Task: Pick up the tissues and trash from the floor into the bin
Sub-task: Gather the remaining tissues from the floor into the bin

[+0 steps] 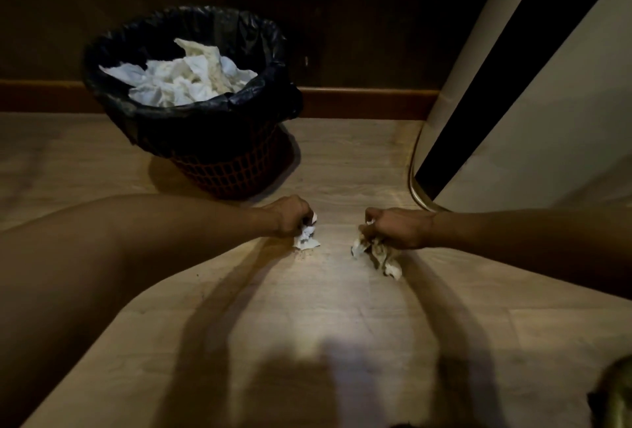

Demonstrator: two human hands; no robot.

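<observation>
A red mesh bin (229, 171) lined with a black bag (191, 116) stands on the wooden floor at the back left, holding several crumpled white tissues (181, 77). In front of it, my left hand (290, 217) is closed on a crumpled white tissue (307, 240) that touches the floor. To the right, my right hand (396, 227) is closed on a bigger, stained tissue (379, 255) that hangs down to the floor.
A white appliance with a black stripe and a gold base rim (496, 126) stands at the right. A dark wall with a wooden skirting board (362, 102) runs behind the bin. A dark greenish object (615, 393) shows at the bottom right corner.
</observation>
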